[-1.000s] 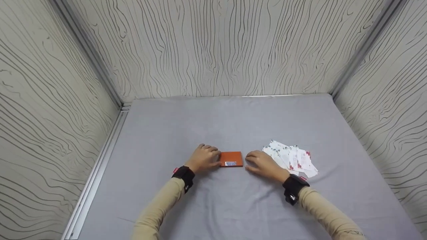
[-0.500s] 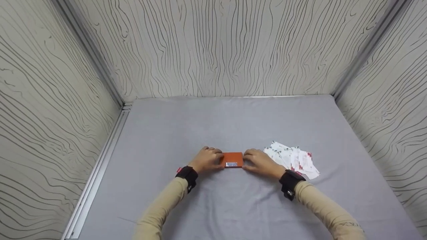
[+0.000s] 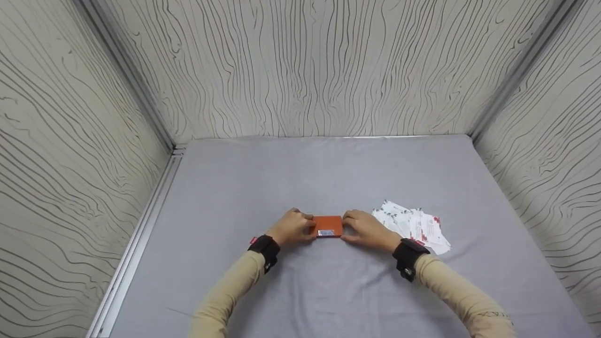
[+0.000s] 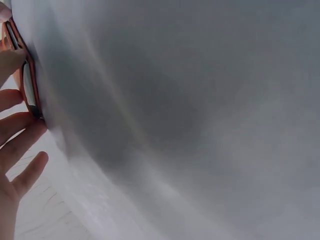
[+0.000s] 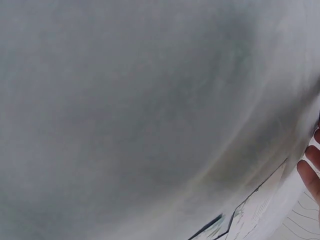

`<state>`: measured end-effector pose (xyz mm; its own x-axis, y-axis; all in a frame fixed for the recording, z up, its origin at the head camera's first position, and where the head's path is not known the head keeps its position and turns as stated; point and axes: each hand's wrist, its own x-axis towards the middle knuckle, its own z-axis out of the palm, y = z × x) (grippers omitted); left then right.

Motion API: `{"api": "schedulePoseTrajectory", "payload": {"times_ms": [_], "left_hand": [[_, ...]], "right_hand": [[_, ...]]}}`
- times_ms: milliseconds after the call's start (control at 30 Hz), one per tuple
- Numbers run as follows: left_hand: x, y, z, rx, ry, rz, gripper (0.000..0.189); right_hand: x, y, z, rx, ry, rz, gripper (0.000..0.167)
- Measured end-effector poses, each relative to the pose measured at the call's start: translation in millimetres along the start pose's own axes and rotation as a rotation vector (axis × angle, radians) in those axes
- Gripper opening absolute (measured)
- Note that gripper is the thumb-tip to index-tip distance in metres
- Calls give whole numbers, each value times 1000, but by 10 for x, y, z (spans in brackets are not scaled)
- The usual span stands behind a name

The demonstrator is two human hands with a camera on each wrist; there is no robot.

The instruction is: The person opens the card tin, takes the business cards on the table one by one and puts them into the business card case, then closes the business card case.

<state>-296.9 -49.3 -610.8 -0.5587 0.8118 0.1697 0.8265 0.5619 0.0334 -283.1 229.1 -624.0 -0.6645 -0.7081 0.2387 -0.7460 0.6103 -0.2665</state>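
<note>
A flat orange box (image 3: 327, 225) with a small silvery patch near its front edge lies on the grey cloth in the head view. My left hand (image 3: 292, 227) grips its left end, thumb at the front and fingers at the back. On the opposite end, my right hand (image 3: 368, 231) pinches it the same way. The left wrist view catches the box (image 4: 31, 87) edge-on at the far left, with a dark gap and something pale inside its rim. Only a few fingertips (image 5: 311, 175) appear at the right wrist view's edge; the box is hidden there.
Several white printed cards or papers (image 3: 431, 231) with red and green decoration lie fanned out just right of my right hand. Grey cloth (image 3: 263, 173) covers the table. Wood-patterned panels (image 3: 300, 70) close in the back and both sides, with a metal rail (image 3: 136, 249) along the left.
My right hand has come left and taken hold of the box's right end. My left hand has shifted slightly right, farther over the left end. The cards have stayed put.
</note>
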Motion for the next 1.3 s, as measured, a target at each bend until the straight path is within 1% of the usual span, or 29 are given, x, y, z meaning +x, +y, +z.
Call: {"api": "schedulePoseTrajectory", "payload": {"times_ms": [100,200,300,433,533,633,800,933,1033,1100,1167,1300], "left_hand": [[9,27,-5,99,-3,31,19],[11,46,7,185,12,59,19],[2,54,28,242,41,83,19],[-15,38,64,308,100,137,18],[-25,9,81,326,125,162,18],[-29,-16,64,287,127,152,17],[-18,-57,17,170,119,100,19],[9,-70,-16,58,157,44,21],[30,-72,-25,-25,192,3,21],[40,-80,-17,-51,215,-9,22],[47,-92,-4,-53,226,-16,21],[69,-116,23,-60,254,-39,15]], "right_hand": [[9,-17,3,-4,-7,19,37],[16,-32,15,-22,-12,32,38],[16,-42,27,-35,-12,44,38],[5,-40,44,-34,-6,50,37],[1,-38,45,-28,-3,48,38],[7,-39,32,-30,-5,46,40],[12,-39,-8,-21,2,45,40],[8,-30,-16,-4,14,51,39],[6,-27,-3,1,9,58,38],[7,-32,0,4,0,64,36],[6,-37,1,1,-6,67,35],[11,-46,-12,-1,8,41,34]]}}
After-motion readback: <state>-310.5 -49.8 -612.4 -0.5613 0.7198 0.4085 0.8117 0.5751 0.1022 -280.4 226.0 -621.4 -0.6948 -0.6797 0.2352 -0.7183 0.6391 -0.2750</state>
